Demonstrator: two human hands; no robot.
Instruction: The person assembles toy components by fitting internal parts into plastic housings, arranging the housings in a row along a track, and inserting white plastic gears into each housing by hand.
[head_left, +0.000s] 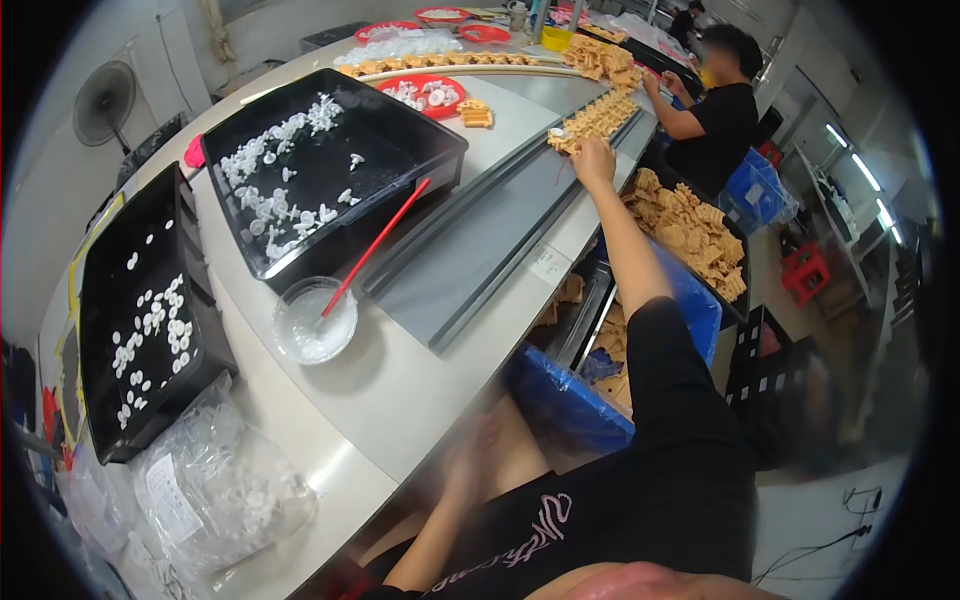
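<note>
Tan, ridged, plastic-looking pieces are lying in a row along the far end of your long grey board with raised rails, which is running beside the near edge of the white-topped desk. Your right hand is resting over the row's near end, its fingers bent down and touching it; I cannot tell whether you are pinching a piece. A small white part is sitting just beside your fingertips. Your left hand is blurring beside your leg, below the desk's near edge, so I cannot tell whether it is spread or closed.

You seem to be tending the end of the row, perhaps aligning a piece or handling that white part. As I judge it, the next move is calling for a light, steady touch, so you are not nudging the neighbouring pieces.

Near the board's closest left corner, a round translucent tub is holding whitish paste, and a slim red stick is leaning in it.
</note>
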